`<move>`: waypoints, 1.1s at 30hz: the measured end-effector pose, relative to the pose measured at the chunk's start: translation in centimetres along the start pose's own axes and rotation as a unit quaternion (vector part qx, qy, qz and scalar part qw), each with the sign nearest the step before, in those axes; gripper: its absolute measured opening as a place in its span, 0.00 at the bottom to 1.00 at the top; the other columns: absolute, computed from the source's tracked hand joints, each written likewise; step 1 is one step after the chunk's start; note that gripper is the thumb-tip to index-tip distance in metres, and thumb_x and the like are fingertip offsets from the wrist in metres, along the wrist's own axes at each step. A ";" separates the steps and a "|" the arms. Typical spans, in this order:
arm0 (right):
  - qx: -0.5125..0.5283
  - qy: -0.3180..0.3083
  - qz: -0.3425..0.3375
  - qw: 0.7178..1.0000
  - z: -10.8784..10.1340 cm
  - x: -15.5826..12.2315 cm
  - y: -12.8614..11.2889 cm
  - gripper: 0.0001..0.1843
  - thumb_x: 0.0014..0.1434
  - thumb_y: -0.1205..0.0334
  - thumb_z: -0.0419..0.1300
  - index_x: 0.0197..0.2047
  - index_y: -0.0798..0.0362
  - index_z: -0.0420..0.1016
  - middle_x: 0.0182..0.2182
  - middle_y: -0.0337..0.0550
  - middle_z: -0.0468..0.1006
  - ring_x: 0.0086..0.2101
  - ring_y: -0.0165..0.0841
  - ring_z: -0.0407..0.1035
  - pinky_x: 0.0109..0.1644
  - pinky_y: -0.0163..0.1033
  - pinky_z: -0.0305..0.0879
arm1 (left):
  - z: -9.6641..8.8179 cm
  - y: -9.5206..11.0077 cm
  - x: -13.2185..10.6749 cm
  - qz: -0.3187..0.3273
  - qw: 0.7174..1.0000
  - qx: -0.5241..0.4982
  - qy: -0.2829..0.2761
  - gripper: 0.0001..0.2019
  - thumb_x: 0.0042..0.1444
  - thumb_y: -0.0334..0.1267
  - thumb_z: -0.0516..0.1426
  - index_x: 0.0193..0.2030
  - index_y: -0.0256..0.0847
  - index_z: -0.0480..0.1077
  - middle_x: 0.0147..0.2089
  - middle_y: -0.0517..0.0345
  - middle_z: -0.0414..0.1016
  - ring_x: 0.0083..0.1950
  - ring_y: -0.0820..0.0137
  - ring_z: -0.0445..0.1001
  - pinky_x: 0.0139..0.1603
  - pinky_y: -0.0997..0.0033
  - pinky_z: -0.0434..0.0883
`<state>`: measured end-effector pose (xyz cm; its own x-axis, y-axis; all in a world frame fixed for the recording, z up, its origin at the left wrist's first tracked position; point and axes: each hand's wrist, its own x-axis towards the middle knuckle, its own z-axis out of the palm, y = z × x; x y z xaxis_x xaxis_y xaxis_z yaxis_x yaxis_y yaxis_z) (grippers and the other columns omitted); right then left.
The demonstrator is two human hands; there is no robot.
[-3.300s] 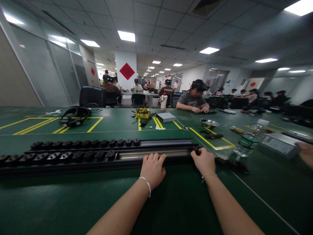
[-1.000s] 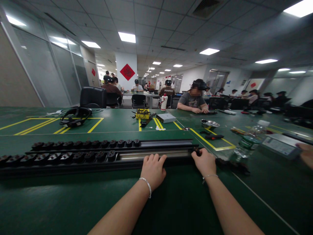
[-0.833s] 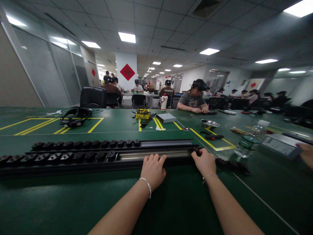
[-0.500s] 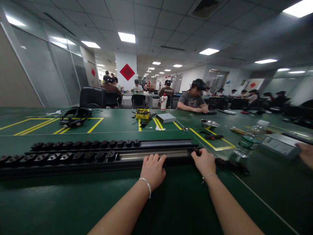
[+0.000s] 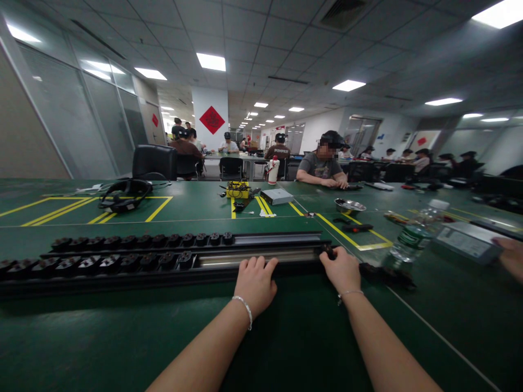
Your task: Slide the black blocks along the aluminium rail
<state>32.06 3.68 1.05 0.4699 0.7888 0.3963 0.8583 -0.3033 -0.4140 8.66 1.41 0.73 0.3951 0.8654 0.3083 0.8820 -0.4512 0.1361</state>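
Two long black track rails lie side by side on the green table. Rows of black plug adapters (image 5: 109, 262) fill the left part of the near rail (image 5: 296, 268) and of the far rail (image 5: 281, 238). My left hand (image 5: 256, 286) grips the near rail's front edge, its fingers over the top and its thumb out to the side. At the right end of that rail, my right hand (image 5: 343, 272) pinches a black plug adapter (image 5: 326, 251), partly hidden by the fingers. More black adapters (image 5: 390, 276) lie on the table just right of this hand.
A water bottle (image 5: 414, 234) and a grey metal box (image 5: 466, 239) stand at the right, near another person's hand (image 5: 509, 255). Beyond the rails are a metal bowl (image 5: 350, 206), a black-handled tool (image 5: 356, 227), a yellow box (image 5: 238, 189) and a black headset (image 5: 125, 195).
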 end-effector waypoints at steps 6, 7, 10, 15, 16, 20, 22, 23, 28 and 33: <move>-0.007 0.008 -0.002 1.000 0.1 -0.1 0.0 0.13 0.50 0.52 0.50 0.29 0.53 0.66 0.27 0.47 0.72 0.31 0.38 0.66 0.37 0.40 0.57 | -0.1 0.0 0.0 0.001 1.000 0.001 0.002 0.23 0.50 0.38 0.52 0.55 0.51 0.58 0.45 0.55 0.66 0.48 0.63 0.61 0.49 0.61 0.55; -0.011 0.013 -0.003 1.000 0.2 0.0 0.0 0.13 0.50 0.52 0.50 0.30 0.54 0.66 0.27 0.48 0.72 0.32 0.38 0.66 0.37 0.40 0.57 | -0.1 0.1 0.0 -0.001 1.000 0.002 -0.001 0.23 0.50 0.39 0.52 0.55 0.51 0.58 0.45 0.55 0.66 0.48 0.63 0.61 0.49 0.61 0.55; -0.016 0.022 -0.005 1.000 0.3 0.0 0.1 0.14 0.51 0.53 0.50 0.31 0.54 0.67 0.27 0.48 0.72 0.32 0.39 0.66 0.36 0.40 0.58 | -0.2 0.1 0.0 -0.003 1.000 0.004 -0.008 0.23 0.51 0.39 0.52 0.56 0.51 0.58 0.46 0.55 0.66 0.49 0.63 0.62 0.49 0.61 0.55; -0.016 0.023 -0.009 1.000 0.2 -0.1 0.1 0.13 0.50 0.53 0.50 0.30 0.54 0.67 0.26 0.48 0.73 0.31 0.38 0.66 0.37 0.40 0.58 | -0.1 0.1 0.0 -0.003 1.000 0.001 0.000 0.23 0.50 0.39 0.52 0.55 0.52 0.58 0.45 0.55 0.66 0.48 0.63 0.62 0.49 0.61 0.56; -0.018 0.022 -0.009 1.000 0.1 -0.1 0.1 0.13 0.50 0.53 0.50 0.30 0.54 0.67 0.27 0.48 0.73 0.31 0.38 0.66 0.37 0.40 0.58 | -0.1 0.1 0.0 -0.001 1.000 -0.001 0.004 0.23 0.50 0.39 0.52 0.55 0.51 0.58 0.45 0.55 0.66 0.48 0.63 0.62 0.49 0.60 0.56; -0.029 0.016 -0.009 0.999 0.1 0.0 0.0 0.14 0.51 0.52 0.49 0.30 0.54 0.67 0.27 0.48 0.73 0.31 0.39 0.66 0.39 0.41 0.58 | 0.1 -0.1 0.0 0.003 1.000 -0.006 0.011 0.23 0.50 0.39 0.52 0.55 0.51 0.58 0.44 0.55 0.66 0.47 0.63 0.62 0.48 0.61 0.56; -0.032 0.012 -0.007 0.999 0.1 0.1 0.0 0.15 0.51 0.51 0.50 0.30 0.54 0.67 0.27 0.49 0.73 0.32 0.39 0.66 0.40 0.41 0.58 | 0.2 -0.1 0.0 0.005 1.000 -0.007 0.014 0.23 0.50 0.39 0.52 0.55 0.51 0.58 0.44 0.55 0.66 0.47 0.63 0.62 0.48 0.61 0.56; -0.031 0.011 -0.005 0.999 0.2 0.1 0.0 0.15 0.50 0.51 0.50 0.30 0.54 0.67 0.28 0.49 0.73 0.32 0.39 0.66 0.40 0.41 0.58 | 0.3 -0.1 0.0 0.006 1.000 -0.007 0.018 0.23 0.50 0.39 0.52 0.55 0.51 0.58 0.44 0.56 0.66 0.47 0.63 0.62 0.48 0.61 0.56; -0.005 0.006 0.010 1.000 0.4 0.2 0.3 0.18 0.49 0.46 0.51 0.30 0.53 0.66 0.31 0.49 0.72 0.35 0.41 0.65 0.40 0.42 0.58 | 0.4 -0.1 0.0 0.010 1.000 -0.006 0.022 0.23 0.50 0.39 0.52 0.55 0.51 0.58 0.44 0.56 0.66 0.47 0.63 0.61 0.47 0.61 0.55; 0.017 0.000 0.025 1.000 0.5 0.2 0.5 0.18 0.50 0.45 0.50 0.29 0.53 0.65 0.31 0.49 0.72 0.36 0.41 0.64 0.38 0.41 0.59 | 0.3 -0.1 0.0 0.009 1.000 -0.001 0.016 0.23 0.51 0.39 0.51 0.55 0.51 0.58 0.45 0.55 0.66 0.48 0.63 0.61 0.48 0.61 0.55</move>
<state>32.43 3.96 0.51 0.5118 0.7733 0.3743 0.8264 -0.3241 -0.4604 8.66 1.51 0.42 0.4020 0.8501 0.3403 0.8744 -0.4667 0.1329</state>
